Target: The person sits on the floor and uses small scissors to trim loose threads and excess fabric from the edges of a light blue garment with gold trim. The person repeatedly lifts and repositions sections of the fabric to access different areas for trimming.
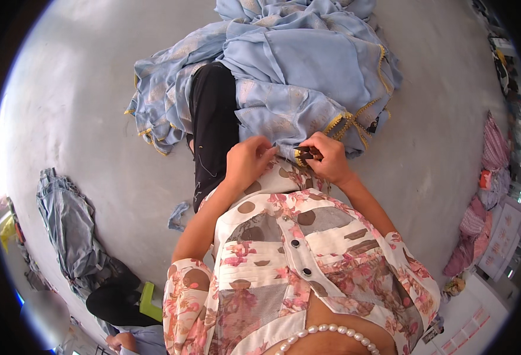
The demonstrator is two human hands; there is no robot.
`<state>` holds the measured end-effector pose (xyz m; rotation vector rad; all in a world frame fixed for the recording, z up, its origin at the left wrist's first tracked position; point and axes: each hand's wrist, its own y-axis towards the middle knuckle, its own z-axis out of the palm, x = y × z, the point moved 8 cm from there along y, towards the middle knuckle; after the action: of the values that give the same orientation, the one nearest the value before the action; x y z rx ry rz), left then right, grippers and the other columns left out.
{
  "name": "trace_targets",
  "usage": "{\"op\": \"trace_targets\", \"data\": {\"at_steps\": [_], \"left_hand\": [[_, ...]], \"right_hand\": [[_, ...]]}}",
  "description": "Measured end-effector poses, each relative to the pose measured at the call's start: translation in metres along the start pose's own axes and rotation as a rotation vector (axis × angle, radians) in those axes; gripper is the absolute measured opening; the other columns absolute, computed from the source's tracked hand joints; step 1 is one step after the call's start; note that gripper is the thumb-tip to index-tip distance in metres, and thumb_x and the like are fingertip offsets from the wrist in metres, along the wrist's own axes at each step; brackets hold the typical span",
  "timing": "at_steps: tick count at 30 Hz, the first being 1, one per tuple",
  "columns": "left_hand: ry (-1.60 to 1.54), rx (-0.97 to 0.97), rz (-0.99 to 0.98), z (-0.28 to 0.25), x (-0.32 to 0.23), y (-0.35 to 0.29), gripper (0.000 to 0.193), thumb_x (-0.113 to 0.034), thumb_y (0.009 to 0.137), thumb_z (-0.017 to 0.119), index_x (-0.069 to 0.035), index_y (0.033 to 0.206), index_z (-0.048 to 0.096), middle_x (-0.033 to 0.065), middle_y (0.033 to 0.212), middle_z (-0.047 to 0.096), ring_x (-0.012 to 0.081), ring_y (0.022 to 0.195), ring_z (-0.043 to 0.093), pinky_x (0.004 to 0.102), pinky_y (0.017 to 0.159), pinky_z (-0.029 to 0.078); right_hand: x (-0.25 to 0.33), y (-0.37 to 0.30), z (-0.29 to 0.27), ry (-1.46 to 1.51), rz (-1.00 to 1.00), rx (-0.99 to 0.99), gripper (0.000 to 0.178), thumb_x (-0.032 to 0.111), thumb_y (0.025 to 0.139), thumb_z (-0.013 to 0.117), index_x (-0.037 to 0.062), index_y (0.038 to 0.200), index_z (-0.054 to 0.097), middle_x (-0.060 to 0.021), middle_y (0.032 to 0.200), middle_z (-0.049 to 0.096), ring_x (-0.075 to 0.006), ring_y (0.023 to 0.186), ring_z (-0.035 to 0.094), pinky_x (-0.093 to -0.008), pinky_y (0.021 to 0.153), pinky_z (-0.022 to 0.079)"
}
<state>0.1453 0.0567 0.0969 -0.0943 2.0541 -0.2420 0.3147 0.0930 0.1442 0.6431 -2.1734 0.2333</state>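
Grey floor [130, 204] lies under a heap of blue cloth [308, 56] with yellow trim [339, 120], its near edge reaching the lap [269, 182]. The right hand [329, 157] has its grip closed around dark snips [309, 153], blades pointing left. The left hand [250, 158], fingers bunched, is at the cloth's edge; whether its grip pinches it, I cannot tell.

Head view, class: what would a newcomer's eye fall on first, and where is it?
First, probably, the big heap of pale blue cloth with yellow trim, at the top centre. Next, the floral top and pearl necklace filling the lower middle. Between them, the right hand holds a dark, pointed tool.
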Motion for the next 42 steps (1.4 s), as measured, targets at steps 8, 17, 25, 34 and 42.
{"op": "trace_targets", "data": {"at_steps": [8, 17, 25, 34, 42], "left_hand": [[-0.32, -0.163, 0.011, -0.034, -0.046, -0.028, 0.036, -0.022, 0.075, 0.069, 0.0, 0.101, 0.056, 0.0069, 0.083, 0.062, 0.0103, 0.072, 0.057, 0.0257, 0.065, 0.046], [-0.473, -0.684, 0.132, -0.084, -0.037, -0.022, 0.024, 0.0, 0.08, 0.06, 0.0, 0.103, 0.054, 0.0074, 0.096, 0.062, 0.0135, 0.073, 0.058, 0.0254, 0.069, 0.047], [-1.458, -0.51, 0.161, -0.093, -0.022, 0.003, 0.011, -0.005, 0.091, 0.053, -0.006, 0.101, 0.049, 0.0037, 0.089, 0.061, 0.0097, 0.079, 0.061, 0.0242, 0.068, 0.051], [-1.744, -0.311, 0.129, -0.082, -0.03, 0.008, 0.019, -0.013, 0.09, 0.053, -0.008, 0.108, 0.048, 0.0052, 0.102, 0.061, 0.0167, 0.093, 0.061, 0.0327, 0.082, 0.05], [-1.72, -0.258, 0.119, -0.071, -0.036, 0.012, 0.017, -0.015, 0.09, 0.052, -0.008, 0.106, 0.05, 0.0045, 0.1, 0.061, 0.0159, 0.091, 0.061, 0.0328, 0.082, 0.049]], "right_hand": [[0.077, 0.058, 0.0, 0.224, -0.098, -0.19, 0.027, 0.005, 0.061, 0.075, 0.0047, 0.082, 0.058, -0.0015, 0.064, 0.059, -0.0105, 0.053, 0.055, -0.0229, 0.05, 0.043], [0.135, 0.073, 0.002, -0.04, -0.465, -0.247, 0.028, 0.009, 0.058, 0.075, 0.0102, 0.078, 0.055, -0.0001, 0.06, 0.053, -0.0206, 0.05, 0.053, -0.0327, 0.049, 0.038], [0.141, 0.081, 0.022, 0.03, -0.429, -0.087, 0.034, 0.011, 0.066, 0.072, 0.0073, 0.095, 0.057, -0.0021, 0.067, 0.057, -0.0185, 0.056, 0.058, -0.0298, 0.051, 0.044], [0.122, 0.099, 0.001, 0.194, -0.109, -0.12, 0.026, 0.02, 0.083, 0.067, 0.0022, 0.098, 0.056, -0.0092, 0.074, 0.063, -0.0173, 0.065, 0.064, -0.0273, 0.059, 0.053], [0.13, 0.102, 0.004, 0.041, -0.271, -0.238, 0.021, 0.014, 0.077, 0.071, 0.0058, 0.09, 0.056, -0.0066, 0.067, 0.06, -0.019, 0.056, 0.061, -0.0292, 0.049, 0.046]]}}
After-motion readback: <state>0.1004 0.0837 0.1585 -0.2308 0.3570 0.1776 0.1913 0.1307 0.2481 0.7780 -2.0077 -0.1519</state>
